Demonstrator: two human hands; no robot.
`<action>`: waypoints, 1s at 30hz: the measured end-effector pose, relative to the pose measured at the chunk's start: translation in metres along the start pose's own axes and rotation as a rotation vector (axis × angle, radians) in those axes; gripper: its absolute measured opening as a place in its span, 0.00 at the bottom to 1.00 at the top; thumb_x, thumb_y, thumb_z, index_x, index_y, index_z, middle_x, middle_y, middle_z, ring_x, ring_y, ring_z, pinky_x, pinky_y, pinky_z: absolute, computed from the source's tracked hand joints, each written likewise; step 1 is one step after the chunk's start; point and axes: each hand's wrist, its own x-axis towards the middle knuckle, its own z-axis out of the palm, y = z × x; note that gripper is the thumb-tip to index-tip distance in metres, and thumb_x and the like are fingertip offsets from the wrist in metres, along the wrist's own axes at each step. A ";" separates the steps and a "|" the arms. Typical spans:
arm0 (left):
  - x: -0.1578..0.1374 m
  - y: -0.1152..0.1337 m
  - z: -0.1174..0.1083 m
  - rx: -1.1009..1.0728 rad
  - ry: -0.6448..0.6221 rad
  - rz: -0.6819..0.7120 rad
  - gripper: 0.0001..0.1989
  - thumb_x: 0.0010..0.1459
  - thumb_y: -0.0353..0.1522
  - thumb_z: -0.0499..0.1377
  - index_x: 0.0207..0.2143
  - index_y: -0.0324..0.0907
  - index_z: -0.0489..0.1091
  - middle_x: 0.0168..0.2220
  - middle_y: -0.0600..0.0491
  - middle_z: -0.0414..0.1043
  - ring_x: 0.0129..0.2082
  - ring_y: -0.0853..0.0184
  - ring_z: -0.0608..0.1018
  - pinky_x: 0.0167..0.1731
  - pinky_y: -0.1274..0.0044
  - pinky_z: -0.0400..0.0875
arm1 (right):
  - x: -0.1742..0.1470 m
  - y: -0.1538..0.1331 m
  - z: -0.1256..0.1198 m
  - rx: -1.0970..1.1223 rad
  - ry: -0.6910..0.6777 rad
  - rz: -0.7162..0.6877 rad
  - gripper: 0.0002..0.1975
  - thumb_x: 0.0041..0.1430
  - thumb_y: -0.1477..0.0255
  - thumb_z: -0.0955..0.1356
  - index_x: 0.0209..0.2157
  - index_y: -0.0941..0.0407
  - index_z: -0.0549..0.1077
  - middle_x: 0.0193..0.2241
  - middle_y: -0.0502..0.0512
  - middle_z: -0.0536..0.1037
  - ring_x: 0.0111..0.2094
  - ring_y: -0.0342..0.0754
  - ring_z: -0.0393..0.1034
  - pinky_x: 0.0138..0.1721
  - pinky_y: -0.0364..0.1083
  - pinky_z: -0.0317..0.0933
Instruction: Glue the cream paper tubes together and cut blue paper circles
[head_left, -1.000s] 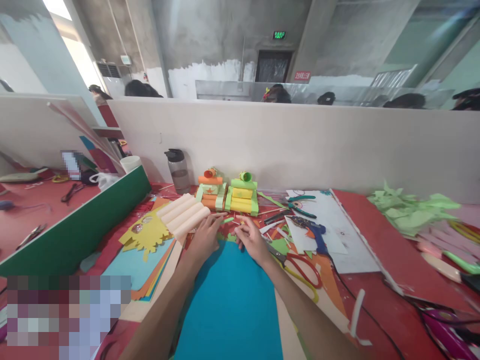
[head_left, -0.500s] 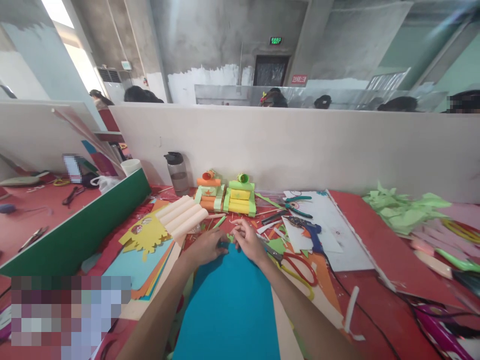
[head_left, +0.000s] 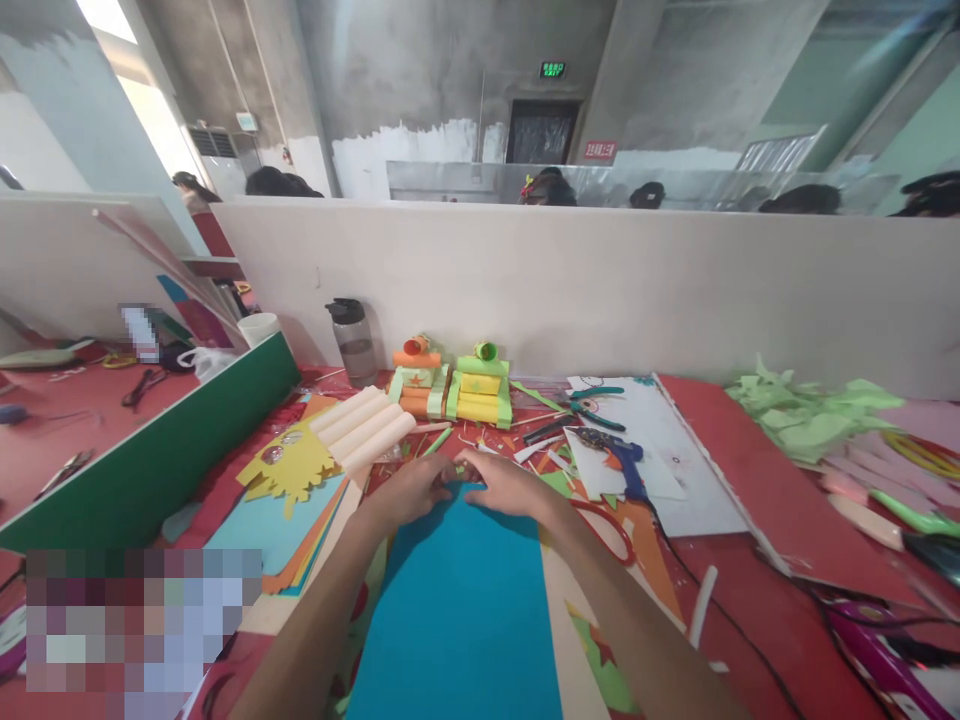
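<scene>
- Head view: both hands are sitting close together at the far edge of the blue sheet (head_left: 461,600), which is lying front and centre on the worktop (head_left: 757,630).
- Left hand (head_left: 412,490): sitting at the sheet's far left corner, grip half closed, fingers bending inward; can't tell whether it's pinching anything.
- Right hand (head_left: 506,482): sitting at the far right corner, thumb standing apart from the bent fingers; fingertips are nearly meeting the left hand's. Hold unclear too.
- Beyond the hands: two paper models are standing side by side, one orange and pale green (head_left: 418,382), one yellow and green (head_left: 480,388). Bottle (head_left: 354,345) is standing left of them, near the white partition (head_left: 525,290).
- Left: cream paper rolls (head_left: 367,430) are lying next to a yellow cutout (head_left: 289,465); pale blue paper (head_left: 274,525) is lying partly under the cutout.
- Right: teal-handled pliers (head_left: 600,405) and a blue glue gun (head_left: 631,470) are lying on white sheets; a red handle loop is showing beside the right forearm.
- Far right: crumpled green paper (head_left: 814,410) is lying in a heap.
</scene>
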 end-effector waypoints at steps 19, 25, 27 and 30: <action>-0.004 0.005 0.000 -0.003 -0.049 -0.077 0.11 0.55 0.32 0.63 0.42 0.43 0.70 0.37 0.51 0.76 0.37 0.61 0.77 0.33 0.75 0.66 | 0.001 -0.002 0.002 -0.250 -0.111 0.091 0.27 0.53 0.70 0.76 0.55 0.52 0.70 0.56 0.65 0.73 0.60 0.66 0.63 0.56 0.58 0.58; -0.005 0.002 0.002 0.014 -0.012 -0.041 0.10 0.55 0.34 0.63 0.40 0.43 0.71 0.44 0.47 0.73 0.44 0.58 0.76 0.41 0.72 0.67 | 0.000 -0.004 0.002 -0.279 -0.140 0.142 0.30 0.54 0.70 0.75 0.58 0.53 0.68 0.60 0.66 0.70 0.64 0.66 0.59 0.57 0.56 0.57; -0.005 0.004 0.001 0.012 -0.035 -0.044 0.09 0.55 0.34 0.62 0.39 0.43 0.70 0.42 0.49 0.73 0.42 0.59 0.75 0.39 0.73 0.66 | 0.000 -0.007 0.001 -0.296 -0.146 0.153 0.31 0.54 0.69 0.74 0.59 0.53 0.67 0.61 0.66 0.68 0.63 0.65 0.59 0.57 0.54 0.57; -0.005 0.008 -0.003 -0.020 -0.051 -0.064 0.09 0.55 0.33 0.61 0.39 0.43 0.68 0.38 0.52 0.73 0.37 0.62 0.75 0.33 0.75 0.63 | -0.001 -0.012 -0.003 -0.293 -0.148 0.151 0.30 0.54 0.70 0.74 0.58 0.55 0.68 0.59 0.67 0.69 0.59 0.63 0.65 0.53 0.51 0.59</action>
